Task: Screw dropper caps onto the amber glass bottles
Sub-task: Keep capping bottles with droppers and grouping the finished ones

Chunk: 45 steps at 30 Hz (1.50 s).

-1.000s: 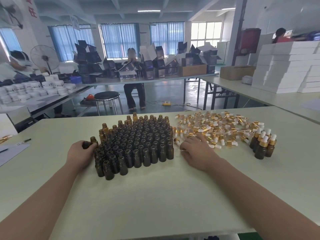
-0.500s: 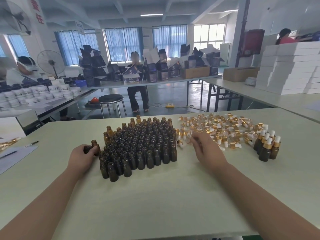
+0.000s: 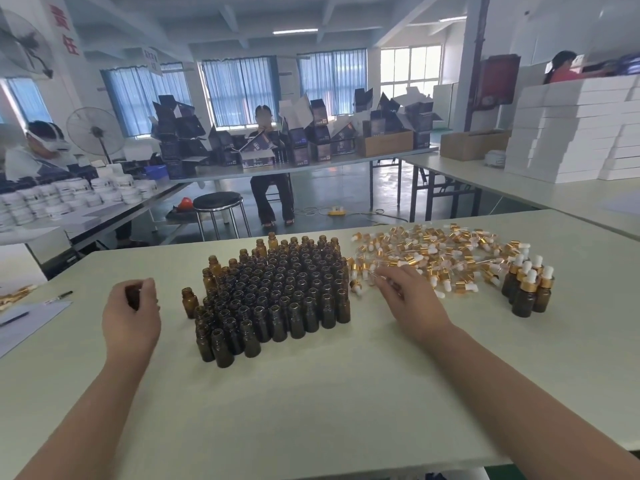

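At the left, the left hand is raised off the pale counter, its fingers curled round one amber bottle. A lone open bottle stands just beside a tight block of uncapped amber bottles. The right hand lies palm down, its fingers bent into the near edge of the heap of gold-collared dropper caps; I cannot tell whether it has pinched one. Far right stands a small cluster of capped bottles.
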Tool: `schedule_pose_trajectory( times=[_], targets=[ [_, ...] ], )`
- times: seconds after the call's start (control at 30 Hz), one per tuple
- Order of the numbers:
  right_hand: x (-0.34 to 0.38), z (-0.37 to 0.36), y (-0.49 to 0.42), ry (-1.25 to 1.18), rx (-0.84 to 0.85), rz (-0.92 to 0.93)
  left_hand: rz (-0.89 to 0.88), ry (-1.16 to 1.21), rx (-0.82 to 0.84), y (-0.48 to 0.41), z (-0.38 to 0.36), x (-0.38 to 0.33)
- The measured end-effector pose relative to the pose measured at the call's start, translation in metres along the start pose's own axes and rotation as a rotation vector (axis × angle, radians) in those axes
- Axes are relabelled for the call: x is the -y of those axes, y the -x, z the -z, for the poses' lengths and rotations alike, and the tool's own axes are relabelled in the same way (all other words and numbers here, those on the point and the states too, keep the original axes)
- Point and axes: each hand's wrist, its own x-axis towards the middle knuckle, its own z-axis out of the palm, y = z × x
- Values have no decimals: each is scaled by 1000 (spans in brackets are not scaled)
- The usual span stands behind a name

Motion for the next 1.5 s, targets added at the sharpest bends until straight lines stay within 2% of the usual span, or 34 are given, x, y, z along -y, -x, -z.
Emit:
schedule_pose_trajectory(
  times=[0.07,0.1,0.2,0.27,0.33,0.53,0.7,0.87,1.03,1.17,1.5],
  targets=[
    [7,-2,1,-52,-22,-11,-50,105,-21,27,4,-28],
    [12,-3,3,-77,-31,0,-89,143,36,44,4,-40],
    [31,-7,14,-116,-1,91,-204,157,391,103,-11,-63],
    [42,-9,24,-127,18,197,-304,52,659,134,-27,-70],
    [47,-11,32,-136,55,274,-397,-72,792,150,-41,-73],
    [48,-11,39,-155,231,321,-428,-123,825,160,-54,-75],
    [51,-12,40,-173,289,328,-355,-114,804,159,-53,-63],
    [52,-14,41,-176,349,324,-430,-116,843,161,-52,-61],
    [51,-11,40,-233,456,102,-439,-94,830,161,-52,-58],
    [47,-1,36,-421,499,-88,-393,-38,791,161,-51,-56],
    [50,5,35,-657,525,-174,-414,-92,807,162,-53,-57]
  ],
)
